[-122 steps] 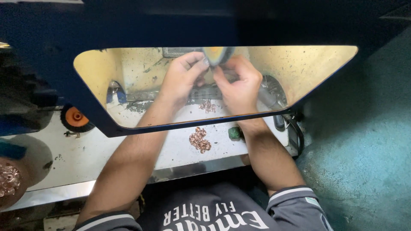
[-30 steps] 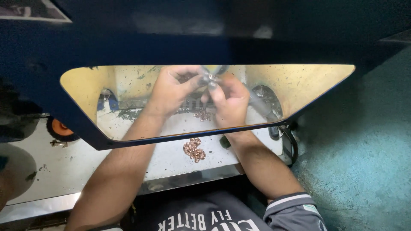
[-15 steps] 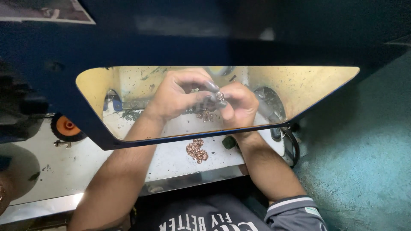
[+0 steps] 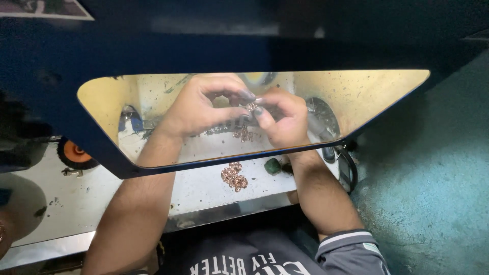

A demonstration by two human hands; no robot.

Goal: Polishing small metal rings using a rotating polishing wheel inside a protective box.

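Seen through a yellow-tinted clear shield (image 4: 367, 97), my left hand (image 4: 201, 104) and my right hand (image 4: 282, 119) meet fingertip to fingertip. Both pinch one small shiny metal piece (image 4: 251, 107) between them. My fingertips are dark with grime. Just below the hands a small cluster of copper-coloured pieces (image 4: 244, 134) lies on the white bench. A larger pile of the same copper pieces (image 4: 234, 175) rests nearer to me, outside the shield.
A dark blue machine hood (image 4: 229, 35) frames the shield. On the white bench (image 4: 204, 191) lie a green lump (image 4: 272, 166) and an orange-and-black wheel (image 4: 76, 153) at the left. A round dark disc (image 4: 322, 114) sits behind my right hand. Teal floor (image 4: 433, 193) spreads to the right.
Both hands have stayed together behind the shield, shifting slightly and turning the small piece between the fingertips. The view has moved a little.
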